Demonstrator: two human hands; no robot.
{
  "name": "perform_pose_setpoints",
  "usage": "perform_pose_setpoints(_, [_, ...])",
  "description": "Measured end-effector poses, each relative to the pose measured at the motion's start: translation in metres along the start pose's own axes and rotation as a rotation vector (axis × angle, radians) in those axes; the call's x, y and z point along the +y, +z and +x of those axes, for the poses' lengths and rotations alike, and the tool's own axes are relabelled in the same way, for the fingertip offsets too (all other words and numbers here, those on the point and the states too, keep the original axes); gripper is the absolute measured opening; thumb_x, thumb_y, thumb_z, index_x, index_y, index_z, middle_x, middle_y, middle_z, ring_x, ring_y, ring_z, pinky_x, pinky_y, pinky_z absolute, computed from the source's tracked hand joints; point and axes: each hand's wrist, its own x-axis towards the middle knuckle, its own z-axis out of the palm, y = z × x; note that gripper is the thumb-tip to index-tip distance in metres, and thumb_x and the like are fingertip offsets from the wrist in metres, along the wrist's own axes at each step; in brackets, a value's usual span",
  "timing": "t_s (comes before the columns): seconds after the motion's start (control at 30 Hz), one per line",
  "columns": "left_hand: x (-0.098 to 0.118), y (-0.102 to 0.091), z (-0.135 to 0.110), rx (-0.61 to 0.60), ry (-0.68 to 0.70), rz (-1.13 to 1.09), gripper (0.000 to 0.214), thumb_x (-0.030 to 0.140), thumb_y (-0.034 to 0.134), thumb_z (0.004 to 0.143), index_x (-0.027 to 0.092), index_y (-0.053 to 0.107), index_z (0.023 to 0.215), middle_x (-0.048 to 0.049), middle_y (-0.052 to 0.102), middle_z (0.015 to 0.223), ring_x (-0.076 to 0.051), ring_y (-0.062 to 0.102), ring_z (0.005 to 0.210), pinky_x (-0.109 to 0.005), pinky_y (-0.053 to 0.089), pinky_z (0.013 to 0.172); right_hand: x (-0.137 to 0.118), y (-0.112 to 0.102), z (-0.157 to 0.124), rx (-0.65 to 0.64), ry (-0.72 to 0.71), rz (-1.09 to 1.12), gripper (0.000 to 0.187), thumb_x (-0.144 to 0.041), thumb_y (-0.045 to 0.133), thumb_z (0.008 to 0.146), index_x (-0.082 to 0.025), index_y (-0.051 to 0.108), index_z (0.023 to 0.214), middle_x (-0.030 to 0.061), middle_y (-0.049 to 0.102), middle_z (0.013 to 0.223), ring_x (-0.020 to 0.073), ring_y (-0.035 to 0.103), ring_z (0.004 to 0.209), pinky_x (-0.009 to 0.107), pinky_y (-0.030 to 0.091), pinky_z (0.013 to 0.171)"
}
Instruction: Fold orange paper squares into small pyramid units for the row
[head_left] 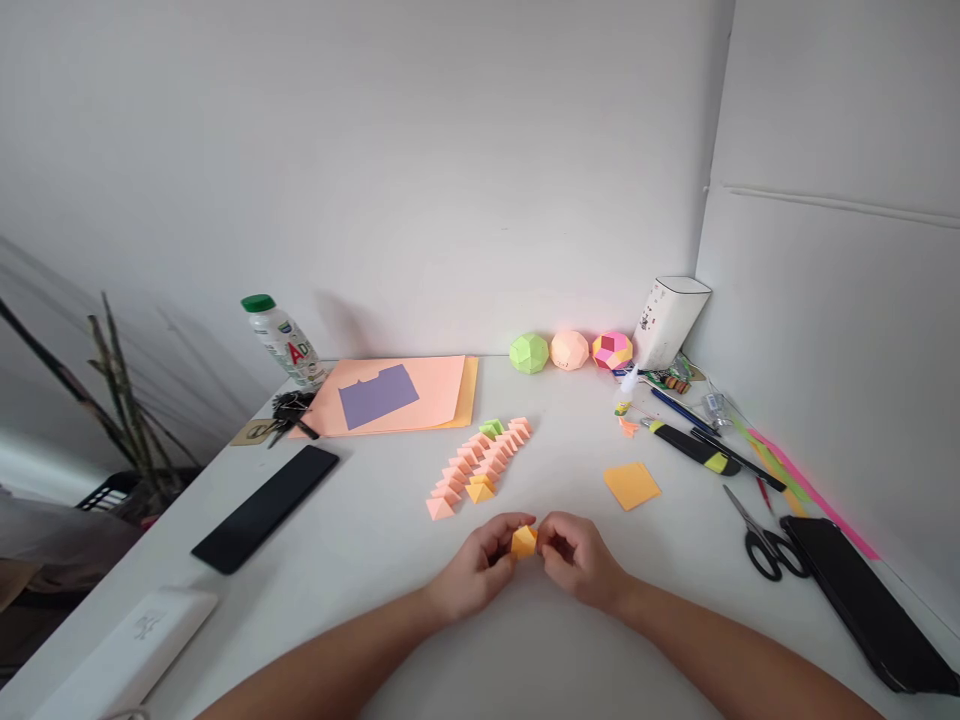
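We pinch the orange piece (pixel 524 542) between left hand (pixel 474 566) and right hand (pixel 583 562) — fingers (pixel 501 572) closed, probably steadying its folds

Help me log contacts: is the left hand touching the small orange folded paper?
Touching. The head view shows the left hand with its fingers against the left side of the orange folded paper, no gap showing.

- Folded orange paper (pixel 524 543): partly covered by the left hand (pixel 480 565); its contact with the right hand (pixel 583 562) is obscured by curled fingers.
- Forearms (pixel 330 655): cut off by the lower edge.
- White block (pixel 139 645): lower end cut off.
- Bottle (pixel 283 340): small print illegible.
- Plant stems (pixel 124 410): blurred.
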Motion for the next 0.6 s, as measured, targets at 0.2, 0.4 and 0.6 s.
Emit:
perform_pose_setpoints(0.2, [-0.003, 0.0, -0.001, -0.045, 0.063, 0.054, 0.039, 0.023, 0.056, 0.077, 0.019, 0.05, 0.115, -0.0012, 0.055, 0.078, -0.013, 0.046, 0.067, -0.026, 0.039, 0.062, 0.006, 0.001, -0.003, -0.083, -0.033, 0.003, 0.013, -0.017, 0.055, 0.072, -0.019, 0.05, 0.084, -0.0034, 0.045, 0.065, 0.0103, 0.042, 0.054, 0.022, 0.036, 0.049])
perform_pose_setpoints(0.4, [-0.006, 0.0, -0.001, -0.068, 0.093, 0.047, 0.041, 0.019, 0.053, 0.078, 0.02, 0.047, 0.118, -0.0007, 0.052, 0.077, -0.013, 0.044, 0.068, -0.027, 0.038, 0.063, 0.01, 0.002, 0.0, -0.105, -0.108, -0.124, 0.01, -0.023, 0.052, 0.08, -0.018, 0.053, 0.071, -0.0007, 0.045, 0.067, 0.0125, 0.042, 0.058, 0.025, 0.038, 0.054])
perform_pose_setpoints(0.6, [-0.009, -0.001, 0.0, -0.026, 0.099, -0.032, 0.039, 0.022, 0.05, 0.08, 0.02, 0.048, 0.118, 0.0044, 0.036, 0.066, -0.011, 0.037, 0.062, -0.025, 0.035, 0.061, 0.01, -0.001, 0.001, -0.069, -0.027, -0.048, 0.024, -0.024, 0.05, 0.081, -0.019, 0.037, 0.061, -0.0048, 0.032, 0.06, 0.0101, 0.031, 0.053, 0.022, 0.029, 0.049])
